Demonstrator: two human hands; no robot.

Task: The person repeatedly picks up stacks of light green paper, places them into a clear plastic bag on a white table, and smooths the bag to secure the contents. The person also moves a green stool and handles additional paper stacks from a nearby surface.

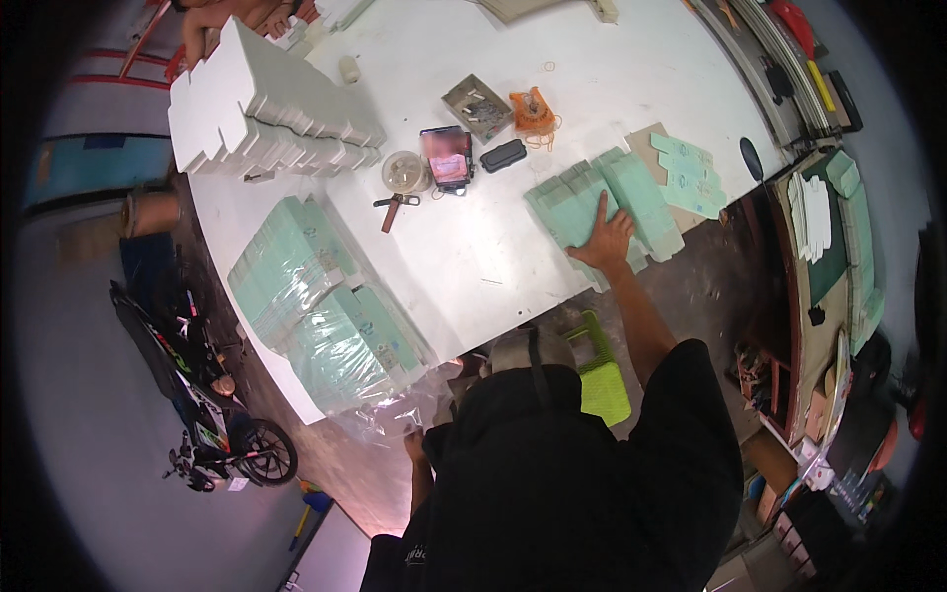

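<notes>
My right hand [604, 242] lies with fingers spread on a stack of folded pale-green cartons [562, 202] at the table's right front. More green cartons [641, 197] lean against that stack, and a flat printed green carton [691, 178] lies beyond them. Low by my left side, my left hand [414, 444] is at the loose end of a clear plastic bag [395, 419] and appears closed on its edge; its fingers are partly hidden. Two bundles of green cartons [345, 340] rest under the clear plastic on the left of the table.
Tall stacks of white cartons [286, 99] stand at the back left, with another person's arm [202, 35] behind. A phone [449, 158], round tub [404, 173], black case [504, 155], small tray [477, 107] and orange bag [533, 111] occupy the middle. A green plastic chair [602, 380] stands below the edge.
</notes>
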